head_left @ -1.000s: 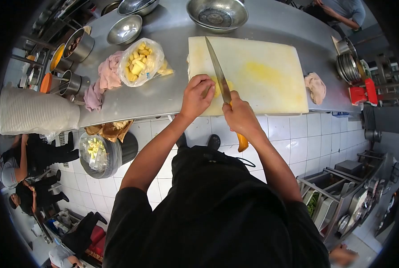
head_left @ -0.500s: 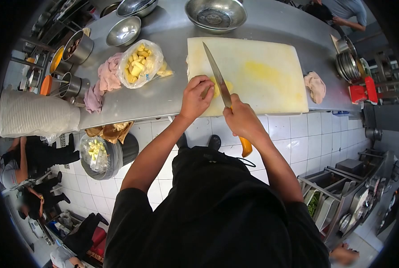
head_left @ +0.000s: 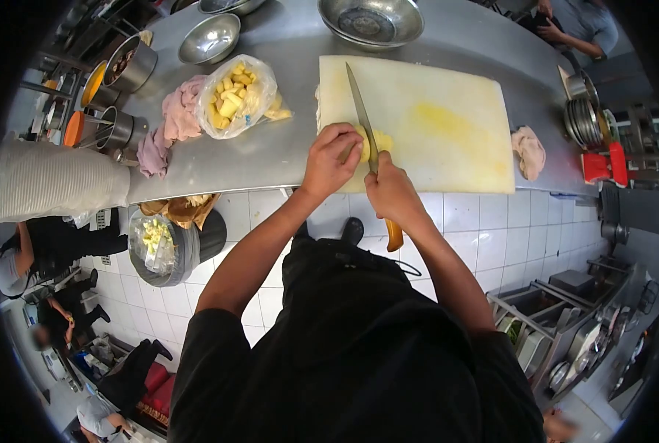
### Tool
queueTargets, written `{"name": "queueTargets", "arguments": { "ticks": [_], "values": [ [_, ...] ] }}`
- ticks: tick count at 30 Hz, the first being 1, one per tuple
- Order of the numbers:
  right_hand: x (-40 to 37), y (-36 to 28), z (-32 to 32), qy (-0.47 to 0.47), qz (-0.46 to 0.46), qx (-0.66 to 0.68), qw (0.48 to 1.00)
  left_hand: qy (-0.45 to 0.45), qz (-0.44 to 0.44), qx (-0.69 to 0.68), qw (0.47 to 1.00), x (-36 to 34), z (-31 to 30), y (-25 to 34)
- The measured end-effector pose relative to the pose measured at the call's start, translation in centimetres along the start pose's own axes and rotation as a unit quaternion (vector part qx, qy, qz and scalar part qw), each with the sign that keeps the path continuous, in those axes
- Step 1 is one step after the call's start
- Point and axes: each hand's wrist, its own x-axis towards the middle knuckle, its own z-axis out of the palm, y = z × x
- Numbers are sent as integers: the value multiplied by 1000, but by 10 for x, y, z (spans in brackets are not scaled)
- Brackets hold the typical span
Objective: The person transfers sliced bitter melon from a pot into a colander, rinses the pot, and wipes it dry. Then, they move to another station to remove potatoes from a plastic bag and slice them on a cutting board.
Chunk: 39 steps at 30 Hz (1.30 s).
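My right hand (head_left: pixel 394 193) is wrapped round the orange handle of a long kitchen knife (head_left: pixel 361 103), its blade pointing away from me. The blade crosses a pale yellow piece of food (head_left: pixel 382 139), whose exact kind I cannot make out. Just left of the blade, my left hand (head_left: pixel 331 159) has its fingers curled on that piece, partly hiding it. Cut yellow bits show to the right of the blade. Beneath lies a thick white cutting board (head_left: pixel 455 88) with a yellow stain. Left of it, a clear plastic bag (head_left: pixel 261 77) holds several yellow chunks.
Metal bowls (head_left: pixel 210 40) stand toward the back of the steel table (head_left: pixel 281 159). Cloths (head_left: pixel 527 151) lie on both sides of the board. A lined bin (head_left: pixel 173 276) with scraps is below the table's left edge. Other people are at the far left and upper right.
The knife has turned more upright, with its handle shifted left, and more of the yellow piece shows beside the blade. My left hand stays on the piece. The whole view has shifted slightly.
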Motion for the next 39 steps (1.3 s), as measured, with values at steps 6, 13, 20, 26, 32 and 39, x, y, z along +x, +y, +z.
{"name": "queueTargets", "arguments": {
  "ticks": [6, 13, 20, 26, 32, 39],
  "values": [
    [-5, -3, -8, -5, 36, 38, 999, -12, 5, 6, 1000, -2, 0, -3],
    [-30, -24, -31, -8, 41, 30, 999, -12, 11, 18, 1000, -2, 0, -4],
    [-34, -27, -32, -11, 39, 22, 999, -5, 13, 17, 1000, -2, 1, -4],
    [-36, -26, -34, -4, 32, 20, 999, -4, 13, 22, 1000, -2, 0, -2],
    [-34, -24, -33, -6, 32, 17, 999, -6, 14, 20, 1000, -1, 0, -3],
    [-33, -25, -34, -10, 33, 12, 999, -7, 13, 20, 1000, -2, 0, -3]
  ]
}}
